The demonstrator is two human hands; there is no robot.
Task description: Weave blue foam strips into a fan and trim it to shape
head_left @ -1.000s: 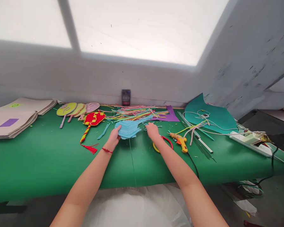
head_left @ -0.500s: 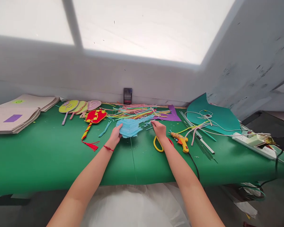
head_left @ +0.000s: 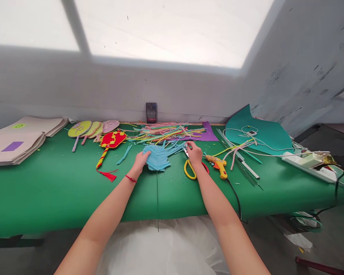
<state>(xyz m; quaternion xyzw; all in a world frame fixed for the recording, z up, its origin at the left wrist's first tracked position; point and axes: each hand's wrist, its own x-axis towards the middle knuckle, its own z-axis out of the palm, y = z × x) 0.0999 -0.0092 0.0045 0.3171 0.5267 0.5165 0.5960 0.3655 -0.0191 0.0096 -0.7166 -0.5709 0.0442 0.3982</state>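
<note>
Item one: light-blue panel [head_left: 158,158], built of narrow strips laid in chevrons, with a thin wire [head_left: 157,202] running from its lower edge past the table's front. Held at its left edge by the left hand [head_left: 140,159], thumb closed over the upper face. The edge grip is presumably chosen so that the patterned face is left uncovered and the panel steadied.

Item two: right hand [head_left: 195,154], placed beyond the panel's right side, by the loose ends of blue strips fanning out there. The fingers are bent toward the thumb; how nearly they meet, and whether a strip is pinched between them, cannot be told.

Item three: scissors [head_left: 189,170], yellow and red handles, lying partly beneath the right wrist (perhaps kept there for easy reach). A glue gun [head_left: 220,167] is set just to their right, its handle turned toward the person, likely for the same reason.

Position of panel: directly against the left palm side, extending rightward from the thumb; apart from the right hand, with only the strip ends reaching near those fingertips. Behind it, a heap of coloured strips [head_left: 163,133] is spread.
</note>
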